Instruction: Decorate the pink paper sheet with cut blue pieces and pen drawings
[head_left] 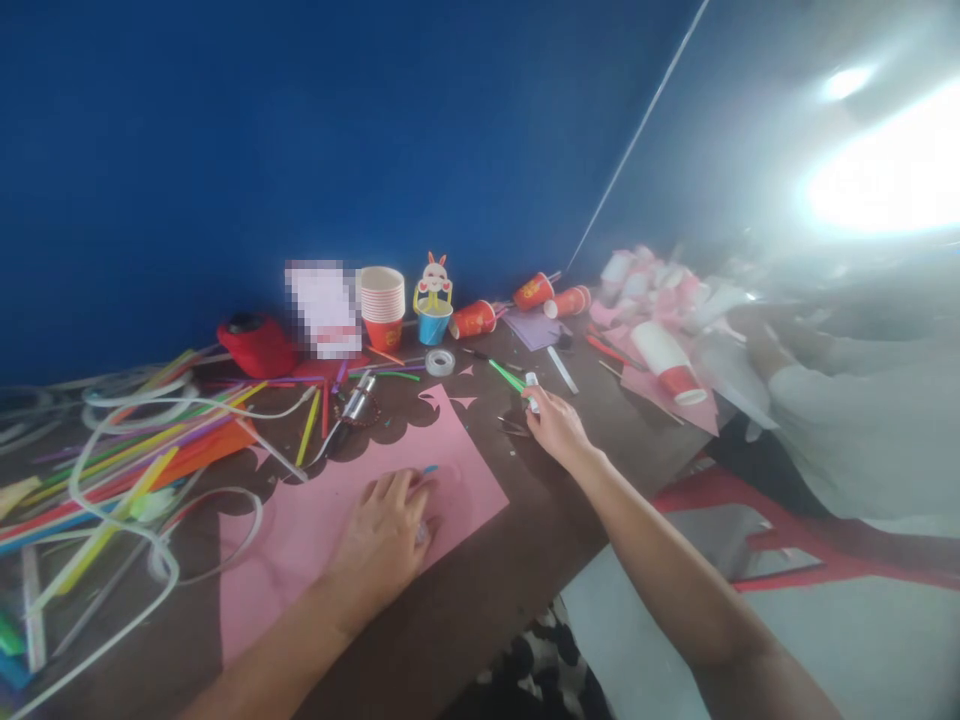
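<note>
My left hand (394, 520) rests on a large sheet of pink paper (300, 520) with a scalloped cut edge. Its fingers are curled; a blue bit (430, 469) shows at the fingertips and something pale under the thumb, too hidden to name. Farther right, my right hand (556, 420) is closed around a small white tube (532, 388), which looks like a glue stick. Beside that hand lies a green strip (507, 376), and scissors (513, 427) seem to lie just left of it, partly blurred.
Stacked paper cups (383, 300), a blue cup with a rabbit figure (435, 322), and a tape roll (439, 362) stand behind. Colored strips (150, 460) and a white cable (82, 470) crowd the left. At right, a person's white sleeve (832, 420) is near scattered cups (667, 362).
</note>
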